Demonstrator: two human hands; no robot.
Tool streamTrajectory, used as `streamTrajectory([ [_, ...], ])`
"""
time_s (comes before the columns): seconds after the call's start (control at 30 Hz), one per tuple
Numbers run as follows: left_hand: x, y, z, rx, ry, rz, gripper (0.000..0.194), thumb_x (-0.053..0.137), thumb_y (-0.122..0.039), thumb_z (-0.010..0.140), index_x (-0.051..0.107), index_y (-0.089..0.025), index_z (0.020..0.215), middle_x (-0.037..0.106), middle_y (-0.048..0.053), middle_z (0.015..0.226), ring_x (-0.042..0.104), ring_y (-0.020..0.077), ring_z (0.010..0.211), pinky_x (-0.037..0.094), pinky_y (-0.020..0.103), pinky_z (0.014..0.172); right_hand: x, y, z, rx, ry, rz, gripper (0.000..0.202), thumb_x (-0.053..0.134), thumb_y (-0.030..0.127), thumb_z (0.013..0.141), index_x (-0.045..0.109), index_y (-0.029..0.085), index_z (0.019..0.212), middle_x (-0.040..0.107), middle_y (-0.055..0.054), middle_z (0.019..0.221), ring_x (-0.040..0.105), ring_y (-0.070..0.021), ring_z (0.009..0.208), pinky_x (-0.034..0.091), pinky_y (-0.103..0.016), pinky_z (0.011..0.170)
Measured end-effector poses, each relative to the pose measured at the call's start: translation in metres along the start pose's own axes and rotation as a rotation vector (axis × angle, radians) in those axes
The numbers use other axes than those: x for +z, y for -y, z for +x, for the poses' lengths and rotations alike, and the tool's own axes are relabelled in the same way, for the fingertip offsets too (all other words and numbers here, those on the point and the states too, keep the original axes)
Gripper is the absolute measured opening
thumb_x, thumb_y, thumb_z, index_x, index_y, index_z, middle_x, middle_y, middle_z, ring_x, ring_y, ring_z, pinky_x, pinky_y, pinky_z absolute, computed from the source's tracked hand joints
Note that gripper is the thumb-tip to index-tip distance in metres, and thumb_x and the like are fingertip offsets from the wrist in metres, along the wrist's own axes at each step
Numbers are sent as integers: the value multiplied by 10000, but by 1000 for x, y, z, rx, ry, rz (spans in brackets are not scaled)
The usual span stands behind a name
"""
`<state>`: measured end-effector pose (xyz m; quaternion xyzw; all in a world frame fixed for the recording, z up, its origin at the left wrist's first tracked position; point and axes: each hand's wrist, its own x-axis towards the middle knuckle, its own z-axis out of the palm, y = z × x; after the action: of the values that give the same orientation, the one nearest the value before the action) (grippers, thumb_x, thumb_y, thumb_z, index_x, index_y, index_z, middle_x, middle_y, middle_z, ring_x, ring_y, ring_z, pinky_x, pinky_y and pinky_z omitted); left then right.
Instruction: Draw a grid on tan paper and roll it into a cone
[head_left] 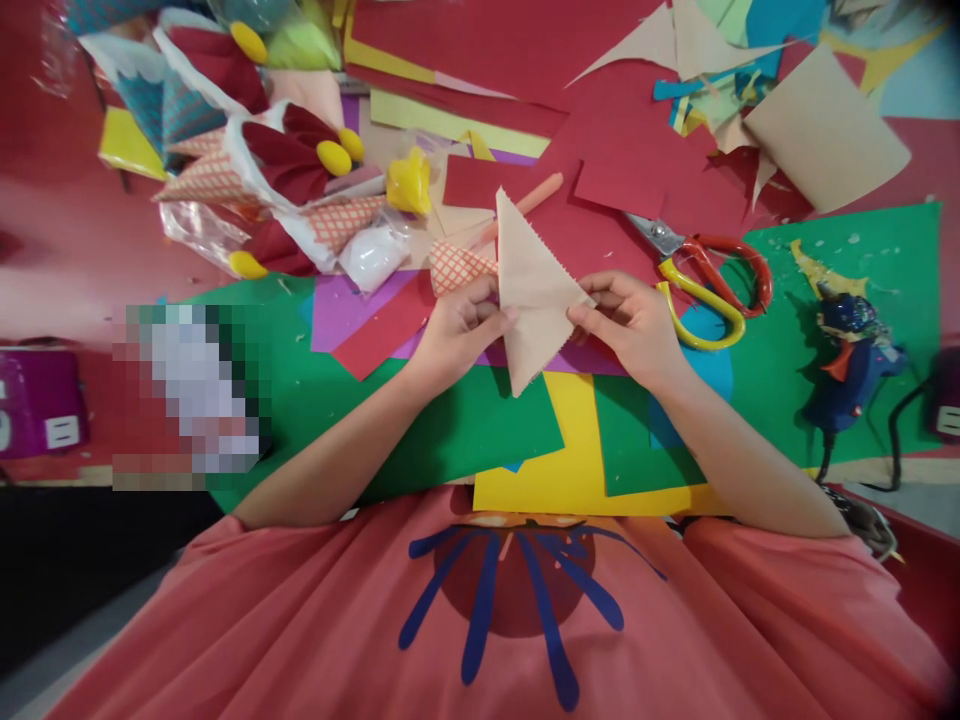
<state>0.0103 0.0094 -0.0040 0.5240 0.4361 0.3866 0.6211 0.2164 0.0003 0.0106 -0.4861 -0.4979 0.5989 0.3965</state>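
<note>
Between my two hands a cream fabric triangle (534,295) with zigzag-cut edges is held up over the table. My left hand (469,330) pinches its left edge between thumb and fingers. At the triangle's right corner, my right hand (626,320) has thumb and fingers closed on the cloth. Just behind my left hand lies a small cone of orange checked fabric (459,268). A peach-coloured stick (544,192) shows partly behind the triangle. Scissors with red and yellow handles (694,255) lie open beyond my right hand.
A blue glue gun (855,360) with a cord rests on green sheets (772,390) at the right. Fabric cones joined with white trim (255,170) lie at the back left, near a bag of white stuff (375,252). Beige felt (829,130) and scraps cover the back right.
</note>
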Motion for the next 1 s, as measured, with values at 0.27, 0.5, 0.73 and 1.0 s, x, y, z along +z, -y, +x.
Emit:
streamTrajectory([
  [0.27, -2, -1, 1, -67, 33, -53, 376, 733, -536, 748, 578, -214, 865, 622, -41, 582, 573, 107, 450, 441, 223, 443, -4, -1, 2, 20, -20, 42, 342, 792, 495, 680, 641, 228, 832, 695, 29, 704, 651, -133, 617, 584, -289, 618],
  [0.5, -4, -2, 5, -101, 68, -116, 413, 761, -545, 713, 583, -216, 888, 636, -50, 554, 601, 116, 431, 479, 215, 425, -9, 1, 4, -5, -25, 33, 259, 805, 431, 684, 688, 215, 765, 679, 43, 636, 632, -99, 557, 577, -242, 595],
  [0.73, -7, 1, 5, -97, 46, -161, 325, 788, -425, 706, 603, -220, 878, 646, -56, 594, 614, 106, 462, 484, 199, 425, -12, -2, 5, -64, -36, 4, 254, 793, 430, 696, 739, 211, 813, 701, 32, 656, 660, -115, 597, 590, -270, 631],
  [1.0, -6, -4, 5, -9, -27, -166, 273, 809, -441, 682, 741, -206, 802, 723, 10, 761, 664, 120, 632, 527, 222, 565, -16, 1, 1, -220, 9, -95, 114, 721, 314, 798, 783, 279, 888, 749, 20, 800, 684, -117, 662, 588, -282, 671],
])
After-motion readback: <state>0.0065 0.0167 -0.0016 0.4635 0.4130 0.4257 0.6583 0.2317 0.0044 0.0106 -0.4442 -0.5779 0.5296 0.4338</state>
